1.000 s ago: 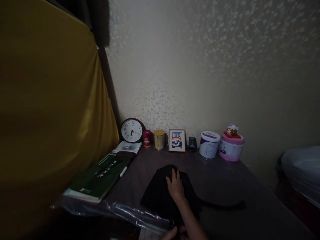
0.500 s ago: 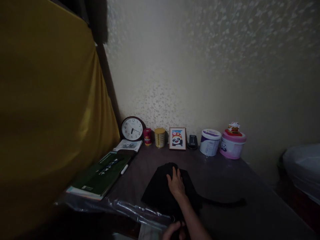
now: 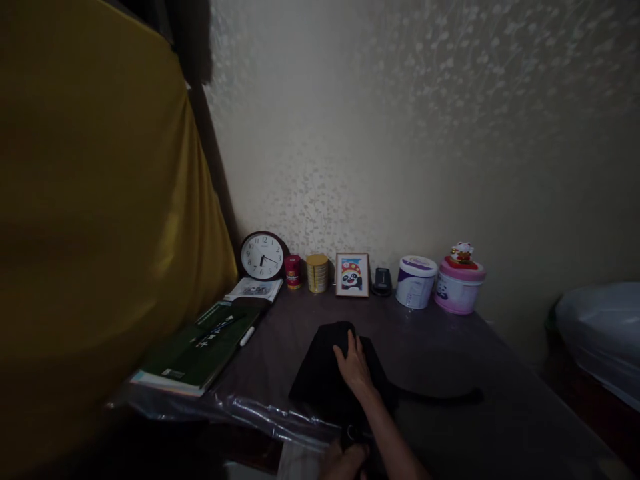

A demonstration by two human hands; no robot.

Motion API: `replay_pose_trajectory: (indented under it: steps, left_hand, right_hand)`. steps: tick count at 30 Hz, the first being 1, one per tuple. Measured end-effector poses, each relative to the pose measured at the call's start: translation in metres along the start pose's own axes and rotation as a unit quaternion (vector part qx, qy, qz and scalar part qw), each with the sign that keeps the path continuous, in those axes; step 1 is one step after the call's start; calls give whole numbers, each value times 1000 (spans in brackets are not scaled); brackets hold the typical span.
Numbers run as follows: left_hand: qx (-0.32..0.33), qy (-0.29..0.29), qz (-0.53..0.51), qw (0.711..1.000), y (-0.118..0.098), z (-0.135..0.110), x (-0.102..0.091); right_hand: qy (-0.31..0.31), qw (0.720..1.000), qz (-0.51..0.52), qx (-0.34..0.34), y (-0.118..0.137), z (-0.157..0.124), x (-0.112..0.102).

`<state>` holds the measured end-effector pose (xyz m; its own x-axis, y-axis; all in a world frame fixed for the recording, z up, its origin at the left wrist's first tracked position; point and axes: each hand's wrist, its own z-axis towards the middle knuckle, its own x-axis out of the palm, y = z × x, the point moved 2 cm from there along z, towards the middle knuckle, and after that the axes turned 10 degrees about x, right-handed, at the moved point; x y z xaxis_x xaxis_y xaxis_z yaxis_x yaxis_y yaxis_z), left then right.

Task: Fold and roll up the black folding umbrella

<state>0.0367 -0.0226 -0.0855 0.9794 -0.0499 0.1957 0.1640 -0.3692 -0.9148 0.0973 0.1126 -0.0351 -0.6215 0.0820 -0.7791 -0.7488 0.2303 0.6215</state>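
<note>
A soft black fabric item (image 3: 317,373), bag-like in shape, lies on the dark tabletop in front of me. Its long black strap (image 3: 440,399) stretches out to the right. My right hand (image 3: 356,367) rests palm down on its upper side, fingers extended and somewhat spread. Low at the table's front edge, my left hand (image 3: 345,461) is closed around a dark end of the black item, where a small shiny ring (image 3: 351,432) shows. Dim light and the frame's bottom edge partly hide the left fingers.
Green book (image 3: 205,347) and white pen (image 3: 247,335) lie left. Along the wall stand a clock (image 3: 263,256), red tin (image 3: 293,272), yellow tin (image 3: 317,273), panda picture frame (image 3: 352,275), dark device (image 3: 383,282), white-purple tub (image 3: 416,283) and pink tub (image 3: 459,290). Clear plastic (image 3: 250,413) overhangs the front edge.
My left hand has shifted slightly left, and a dark part with the ring shows higher above it. The black item's left edge has drawn inward. My right hand stays on it.
</note>
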Motion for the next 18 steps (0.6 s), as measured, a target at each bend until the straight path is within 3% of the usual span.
replay_pose_trajectory:
  steps: [18]
  left_hand:
    - [67, -39, 157, 984, -1, 7, 19]
  right_hand:
    - [-59, 997, -46, -17, -6, -11, 1]
